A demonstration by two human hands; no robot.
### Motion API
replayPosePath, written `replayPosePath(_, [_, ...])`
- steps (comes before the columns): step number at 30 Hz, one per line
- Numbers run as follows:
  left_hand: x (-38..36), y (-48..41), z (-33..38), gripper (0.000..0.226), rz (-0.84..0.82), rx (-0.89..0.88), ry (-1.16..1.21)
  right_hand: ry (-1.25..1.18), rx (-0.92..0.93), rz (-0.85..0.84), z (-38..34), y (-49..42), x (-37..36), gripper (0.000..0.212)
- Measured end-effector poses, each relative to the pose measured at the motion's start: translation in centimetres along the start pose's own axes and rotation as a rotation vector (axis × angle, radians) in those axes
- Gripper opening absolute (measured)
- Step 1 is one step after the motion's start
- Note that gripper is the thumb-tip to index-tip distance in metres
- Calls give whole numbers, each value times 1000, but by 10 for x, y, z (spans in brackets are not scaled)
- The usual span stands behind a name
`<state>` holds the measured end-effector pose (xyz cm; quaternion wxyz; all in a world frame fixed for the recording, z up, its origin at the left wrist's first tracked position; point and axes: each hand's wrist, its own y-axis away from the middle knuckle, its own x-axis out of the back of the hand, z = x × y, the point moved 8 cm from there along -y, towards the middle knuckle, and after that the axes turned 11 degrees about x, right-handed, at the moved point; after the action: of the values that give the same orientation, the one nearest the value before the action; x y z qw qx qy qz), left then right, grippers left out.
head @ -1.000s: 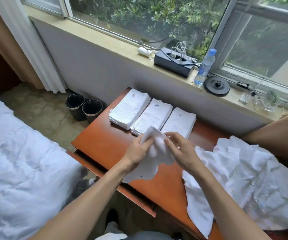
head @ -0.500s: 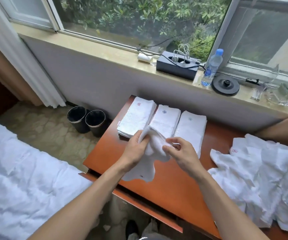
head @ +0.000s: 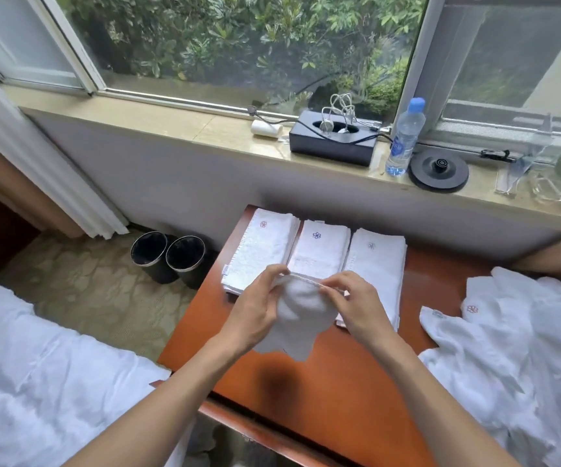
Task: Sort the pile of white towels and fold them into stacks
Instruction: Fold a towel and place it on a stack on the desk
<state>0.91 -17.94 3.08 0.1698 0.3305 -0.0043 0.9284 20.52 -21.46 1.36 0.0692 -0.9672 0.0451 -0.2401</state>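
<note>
A person at a table (head: pixel 326 399) holds one white towel (head: pixel 301 315) up between both hands. The left hand (head: pixel 255 315) and the right hand (head: pixel 356 308) each pinch its hemmed top edge, thumb and fingers (head: pixel 274 274) curled on the cloth, the two grips close together. The rest of the towel hangs crumpled below the fingers, over the orange-brown tabletop. Whether it touches the wood cannot be told.

Low to the left of the left fingers lies a bed (head: pixel 36 382) with a white sheet. Well to the right of the right fingers lies the rumpled pile (head: pixel 514 348), a red emblem showing on one piece.

Just beyond the fingertips, three folded stacks sit side by side. The left stack (head: pixel 265 247) has a red emblem, the middle stack (head: pixel 319 251) a blue one and the right stack (head: pixel 376 264) a grey one. The held towel hides the near end of the middle stack.

Farther left of the fingers, two black bins (head: pixel 171 257) stand together on the carpet. Beyond the stacks, the sill (head: pixel 171 126) carries a black box (head: pixel 333 148) with cables, a bottle (head: pixel 403 139) and a round black base (head: pixel 439 170). The window (head: pixel 238 45) behind them shows green foliage.
</note>
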Motion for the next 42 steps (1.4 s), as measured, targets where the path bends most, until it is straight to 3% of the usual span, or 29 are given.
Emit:
replayPosePath(4, [2,-30,-1,23,-15,-59,-28,252,95,-40,-4,-22,7,11])
replayPosePath(8, [7,-72,-6,14,-8,-23,78,200,57,11,0,-48,13,10])
replayPosePath(14, [15,-141,-18,2,-120,11,144,98,-121,-4,12,-79,11,24])
replayPosePath(20, [12,-190,-19,6,-194,-2,168,137,-196,162,18,-103,17,14])
replayPosePath(27, [8,-224,-17,7,-268,-1,215,148,-179,234,22,-123,20,4])
replayPosePath(33, [3,-241,-27,3,-373,32,346,202,-128,284,11,-132,16,11])
replayPosePath(37, [-30,-242,-33,56,-636,210,510,130,-125,412,4,-129,32,10])
replayPosePath(40, [-60,-229,-39,25,-620,227,394,194,-156,436,10,-114,45,7])
replayPosePath(42, [-71,-222,-31,19,-585,193,349,337,-207,389,21,-97,56,10])
